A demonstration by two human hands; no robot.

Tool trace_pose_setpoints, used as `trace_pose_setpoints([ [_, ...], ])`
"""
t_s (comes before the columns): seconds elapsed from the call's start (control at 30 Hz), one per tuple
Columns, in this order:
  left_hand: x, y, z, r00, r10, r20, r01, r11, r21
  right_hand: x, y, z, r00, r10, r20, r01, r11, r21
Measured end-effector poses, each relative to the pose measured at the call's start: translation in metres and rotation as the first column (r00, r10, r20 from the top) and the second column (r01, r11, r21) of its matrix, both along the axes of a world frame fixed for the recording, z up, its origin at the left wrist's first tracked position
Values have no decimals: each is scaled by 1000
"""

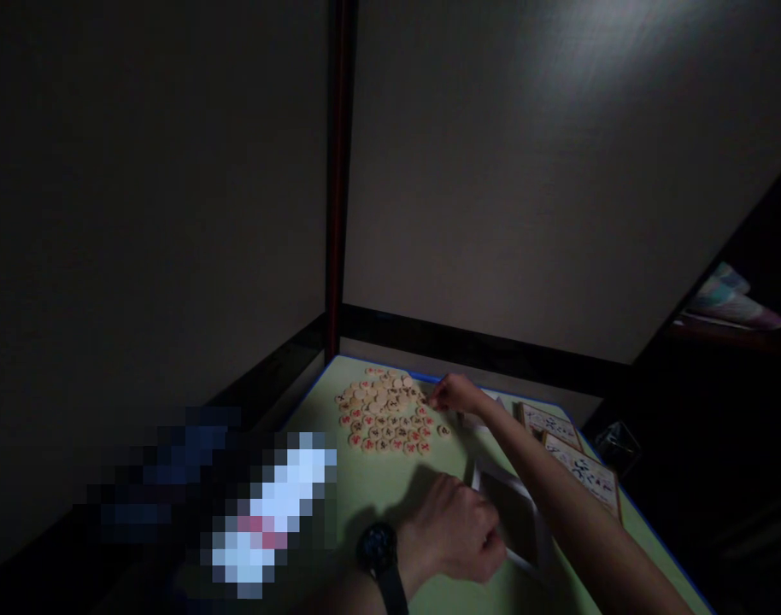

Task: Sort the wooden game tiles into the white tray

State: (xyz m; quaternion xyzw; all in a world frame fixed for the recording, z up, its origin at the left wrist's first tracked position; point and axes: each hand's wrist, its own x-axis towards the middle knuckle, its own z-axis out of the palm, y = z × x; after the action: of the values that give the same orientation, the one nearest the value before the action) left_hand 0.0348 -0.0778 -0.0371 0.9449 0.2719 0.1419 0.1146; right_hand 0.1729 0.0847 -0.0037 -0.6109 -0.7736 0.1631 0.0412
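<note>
Round wooden Chinese chess pieces with red and dark characters lie on a green tabletop. Those nearer me form rough rows; the farther ones are heaped, several with blank sides up. At the heap's right edge is my right hand, its fingertips pinched together beside the pieces; whatever they grip is too small to see. My left hand, with a dark watch on its wrist, is closed over the table nearer me. Its curled fingers hide anything inside. Just right of it lies an open white-edged box, partly covered by my right forearm.
Two boxes or books with dark writing, one farther and one nearer, lie along the table's right side. Walls meet behind the table. A crumpled clear plastic item is beyond the right edge. A blurred-out bright patch is at left.
</note>
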Motion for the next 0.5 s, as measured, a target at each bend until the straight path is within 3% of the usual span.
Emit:
trace_pose_setpoints([
  [0.17,2,0,-1,1000,8,0,-8,1000,1,-7,3,0,991,-14,131,-1,994,113],
  [0.33,3,2,-5,1000,6,6,-6,1000,11,-11,-5,-6,983,3,181,-22,995,100],
  [0.5,3,2,-8,1000,2,22,-2,1000,11,-6,-6,1,992,29,122,-33,999,25],
])
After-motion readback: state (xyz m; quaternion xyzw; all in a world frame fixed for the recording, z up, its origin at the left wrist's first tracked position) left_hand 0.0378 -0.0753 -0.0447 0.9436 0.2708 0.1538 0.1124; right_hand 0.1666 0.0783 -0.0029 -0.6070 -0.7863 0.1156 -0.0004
